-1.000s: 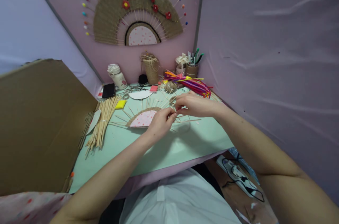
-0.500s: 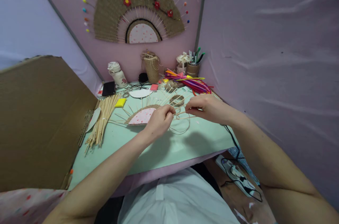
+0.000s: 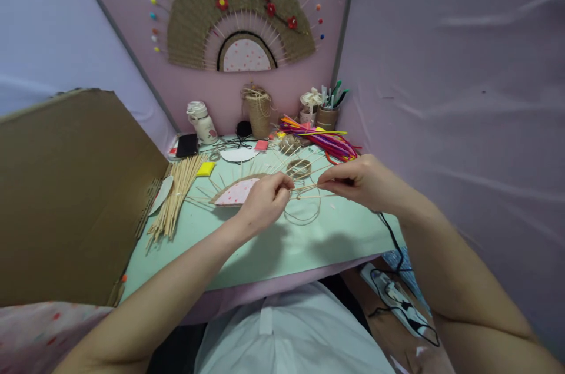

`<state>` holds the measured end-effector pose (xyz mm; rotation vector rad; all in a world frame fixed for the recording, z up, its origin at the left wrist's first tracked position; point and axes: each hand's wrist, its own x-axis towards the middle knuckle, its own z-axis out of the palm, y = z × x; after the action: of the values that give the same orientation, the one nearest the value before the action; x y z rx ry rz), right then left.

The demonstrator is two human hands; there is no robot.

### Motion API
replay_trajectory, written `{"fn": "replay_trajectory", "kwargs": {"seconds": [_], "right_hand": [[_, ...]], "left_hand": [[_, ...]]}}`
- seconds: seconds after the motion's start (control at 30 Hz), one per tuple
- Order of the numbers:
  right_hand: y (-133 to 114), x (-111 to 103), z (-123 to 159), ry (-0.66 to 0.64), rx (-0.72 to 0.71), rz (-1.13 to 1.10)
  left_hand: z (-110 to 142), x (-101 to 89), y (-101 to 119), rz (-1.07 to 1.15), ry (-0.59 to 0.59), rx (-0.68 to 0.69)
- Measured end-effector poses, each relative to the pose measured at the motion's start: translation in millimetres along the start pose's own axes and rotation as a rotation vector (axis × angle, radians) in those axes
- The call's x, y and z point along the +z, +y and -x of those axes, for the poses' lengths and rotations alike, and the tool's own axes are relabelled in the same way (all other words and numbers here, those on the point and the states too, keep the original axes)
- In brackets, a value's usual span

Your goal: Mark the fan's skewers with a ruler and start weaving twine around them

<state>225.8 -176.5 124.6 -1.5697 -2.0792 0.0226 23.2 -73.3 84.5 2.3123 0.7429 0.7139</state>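
Note:
A small half-round fan [image 3: 233, 192], faced with pink-dotted white and edged with twine, has thin sticks fanning out from it. My left hand [image 3: 267, 200] covers the fan's right side, its fingers pinched at the sticks near the edge. To the right, my right hand [image 3: 364, 182] is closed in a pinch on the twine, which runs between both hands among the sticks. Below them a loose loop of twine [image 3: 302, 224] hangs or lies over the table. A coil of twine [image 3: 299, 168] lies just behind the sticks.
A bundle of sticks [image 3: 176, 200] and a yellow block [image 3: 205, 169] lie left, by a cardboard sheet [image 3: 66, 197]. Behind stand a bottle [image 3: 202, 123], a twine spool [image 3: 258, 115], pipe cleaners [image 3: 320, 138] and a pen holder [image 3: 327, 118]. A larger decorated fan [image 3: 189, 26] hangs on the wall.
My right hand has moved a little to the right, away from my left, and the twine between them is longer. The left hand keeps its place on the fan. The view has shifted slightly.

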Motion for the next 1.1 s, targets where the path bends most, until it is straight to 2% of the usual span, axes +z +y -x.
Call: {"fn": "replay_trajectory", "kwargs": {"seconds": [0.17, 0.27, 0.37, 0.47, 0.57, 0.73, 0.83, 0.93, 1.1], "right_hand": [[-2, -15, -8, -0.051, -0.161, -0.049], [-2, -20, -15, -0.017, -0.258, -0.049], [-2, -13, -18, 0.132, -0.334, -0.017], [-2, 7, -18, 0.398, -0.351, -0.042], [-8, 33, -20, 0.617, -0.294, -0.095], [-27, 72, -26, 0.785, -0.1, -0.35], [-37, 90, -29, 0.805, -0.005, -0.607], [-45, 104, -32, 0.768, 0.098, -0.85], [-61, 113, -38, 0.736, 0.195, -1.334]], "left_hand": [[2, -9.0, 8, 0.013, 0.011, 0.017], [3, -16.9, 11, 0.031, 0.047, 0.017], [6, -26.3, 12, 0.056, 0.093, 0.017], [8, -35.0, 13, 0.079, 0.138, 0.02], [10, -41.2, 14, 0.103, 0.163, 0.032], [12, -47.1, 14, 0.126, 0.191, 0.04], [14, -49.9, 14, 0.156, 0.197, 0.038], [15, -52.0, 16, 0.192, 0.196, 0.032], [15, -52.5, 20, 0.182, 0.196, 0.009]]}}
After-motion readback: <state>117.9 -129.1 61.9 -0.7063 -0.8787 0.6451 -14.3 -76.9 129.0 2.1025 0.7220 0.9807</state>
